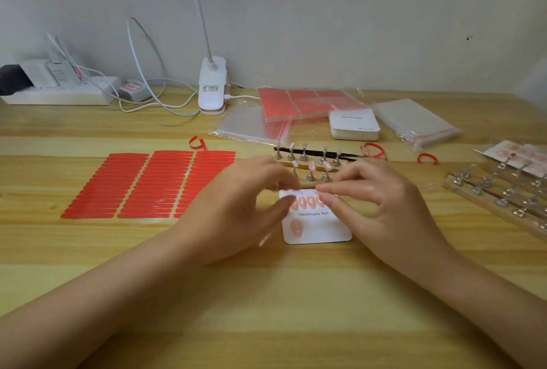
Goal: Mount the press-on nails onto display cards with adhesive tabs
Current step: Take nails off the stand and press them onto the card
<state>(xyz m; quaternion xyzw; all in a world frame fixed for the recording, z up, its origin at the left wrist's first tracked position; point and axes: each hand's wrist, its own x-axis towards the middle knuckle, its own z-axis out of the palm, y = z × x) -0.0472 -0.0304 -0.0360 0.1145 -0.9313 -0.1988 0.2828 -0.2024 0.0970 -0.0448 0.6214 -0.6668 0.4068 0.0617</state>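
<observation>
1. My hands sit over the display card (318, 228), which lies flat on the surface (266, 309) right in front of me. It is close so I can work the small pieces.
2. My left hand (236, 208) has its fingers curled at the card's upper left edge. It looks like it steadies the card. I cannot tell if it pinches anything, as the fingertips are blurred.
3. My right hand (376, 205) has its fingers bent down on the right end of the card's top row, apparently pressing or placing a nail there. The exact grip is unclear.
4. Press-on nails (307, 201) are in a row above the "Handmade Nail" print, and one nail (296, 228) sits alone at lower left. The bottom row is mostly unfilled, so I judge the card partly done.
5. The nail stand (310, 166) is just behind the card, with a few pink nails left on its front pegs. It is near so each pick is a short reach.
6. The red adhesive tab sheet (148, 185) lies flat to my left, within reach for peeling.
7. Curled red liner scraps (196, 143) lie behind the sheet and stand.
8. The blank card stack (354, 126) and clear bags (414, 120) are at the back, probably for later cards.
9. A second stand (497, 191) is at far right, apart from my hands.
</observation>
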